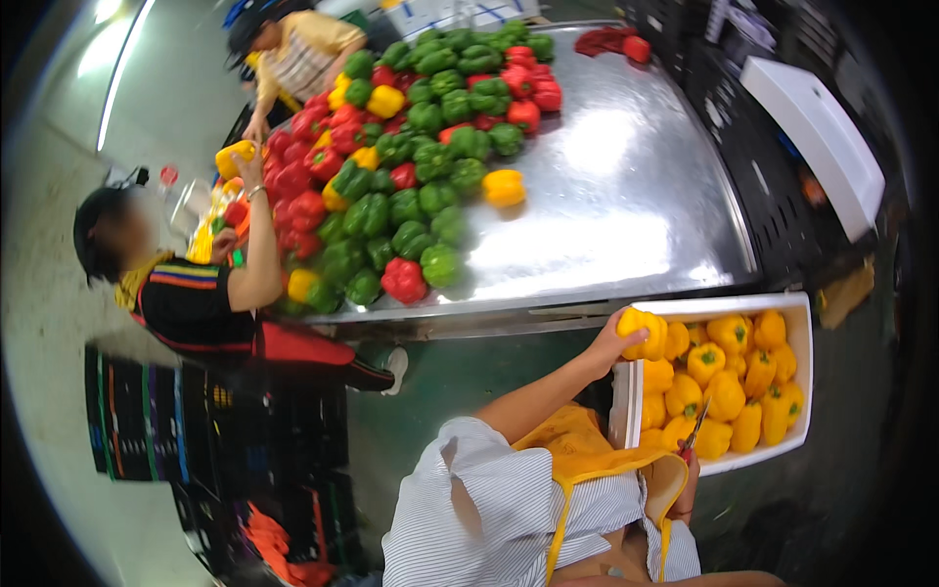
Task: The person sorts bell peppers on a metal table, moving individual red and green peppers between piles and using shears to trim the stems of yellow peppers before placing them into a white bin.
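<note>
My left hand [610, 342] grips a yellow bell pepper [642, 333] over the left rim of a white foam box [805, 367]. Many yellow bell peppers [725, 396] fill that box, some with green stems facing up. Low at the box's near side, my right hand [691, 473] holds small red-handled snips [697, 429], their pointed blades over the peppers. Part of this hand is hidden by my orange apron [623, 462].
A metal table [587, 213] bears heaped green peppers [367, 216], red peppers [403, 280] and a lone yellow pepper [504, 188]. One co-worker [198, 286] lifts a yellow pepper; another person [308, 55] reaches toward the heap. Black crates [271, 425] stand left, others [741, 161] right.
</note>
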Demonstrator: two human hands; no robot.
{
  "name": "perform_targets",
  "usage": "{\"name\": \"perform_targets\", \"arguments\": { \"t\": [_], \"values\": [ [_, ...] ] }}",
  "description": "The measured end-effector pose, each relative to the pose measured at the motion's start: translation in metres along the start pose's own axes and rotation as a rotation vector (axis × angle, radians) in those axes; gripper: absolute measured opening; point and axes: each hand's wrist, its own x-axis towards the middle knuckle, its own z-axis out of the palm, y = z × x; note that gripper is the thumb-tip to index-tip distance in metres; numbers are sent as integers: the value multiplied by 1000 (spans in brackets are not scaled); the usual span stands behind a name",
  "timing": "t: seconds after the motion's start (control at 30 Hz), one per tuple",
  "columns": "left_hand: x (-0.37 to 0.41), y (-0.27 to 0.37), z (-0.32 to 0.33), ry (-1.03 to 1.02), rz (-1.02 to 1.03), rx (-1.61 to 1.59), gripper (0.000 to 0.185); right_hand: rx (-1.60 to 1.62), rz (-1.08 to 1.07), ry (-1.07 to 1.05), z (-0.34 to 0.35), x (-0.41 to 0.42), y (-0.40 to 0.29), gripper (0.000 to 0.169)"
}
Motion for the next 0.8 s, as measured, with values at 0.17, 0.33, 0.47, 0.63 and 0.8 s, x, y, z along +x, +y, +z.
{"name": "perform_targets", "arguments": {
  "t": [0.17,0.33,0.47,0.63,0.8],
  "values": [
    [-9,4,-75,0,-101,-508,64,-38,124,-120,-10,32,-6,32],
    [-64,1,-119,207,24,-721,61,-510,29,-341,49,29,-64,29],
    [-115,25,-158,409,207,-771,57,-448,75,-321,43,51,-55,37],
    [-180,112,-235,429,623,-760,48,-414,21,-170,53,49,-49,41],
    [-241,243,-410,767,896,-549,52,-300,-31,-25,55,71,-17,41]
  ]
}}
